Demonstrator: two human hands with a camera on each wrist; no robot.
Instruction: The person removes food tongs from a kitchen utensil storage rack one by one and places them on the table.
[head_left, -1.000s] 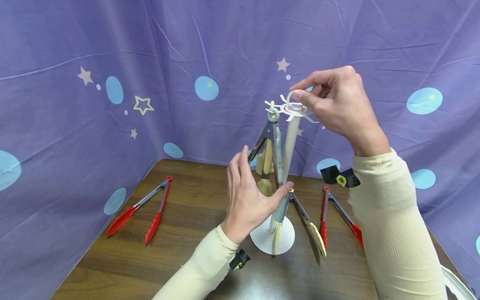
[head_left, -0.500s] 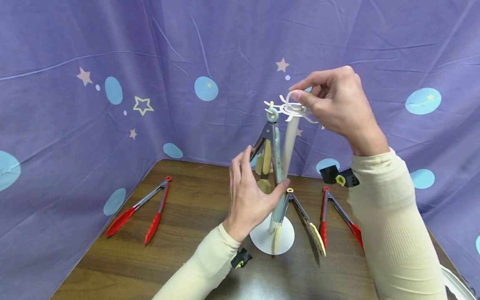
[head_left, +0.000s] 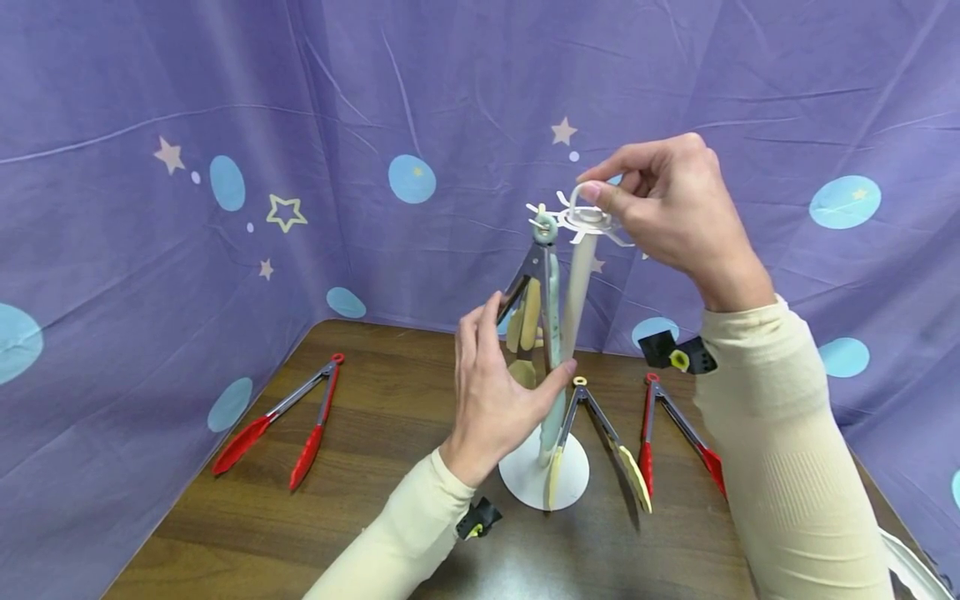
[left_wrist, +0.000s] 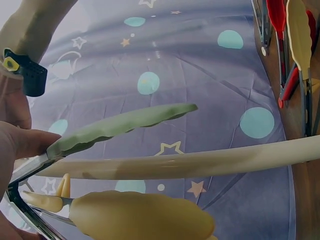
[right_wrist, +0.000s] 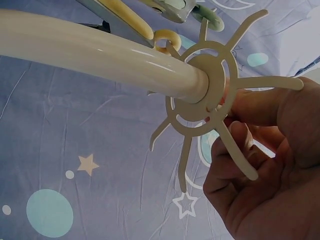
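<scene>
A white utensil stand (head_left: 580,292) rises from a round base, topped by a wheel of hooks (right_wrist: 231,80). My right hand (head_left: 678,208) pinches the small loop handle (head_left: 575,198) at its top between thumb and fingers. Pale green tongs (head_left: 553,308) hang by their ring from a left hook, legs spread. My left hand (head_left: 491,404) holds them, thumb on the near leg and fingers by the other; the palm hides part of them. One green silicone head (left_wrist: 125,125) shows in the left wrist view. Behind hang yellow tongs (head_left: 531,312), their head (left_wrist: 145,215) close beneath the pole.
Red tongs (head_left: 322,417) lie spread on the left of the wooden table (head_left: 225,542). Small yellow tongs (head_left: 615,442) lie by the base, with other red tongs (head_left: 651,442) to their right. A white object (head_left: 911,567) sits at the right edge. Purple cloth encloses the table.
My left hand and the lower part of the green tongs have shifted very slightly left. My right hand keeps its pinch on the loop handle, and the stand has stayed in place.
</scene>
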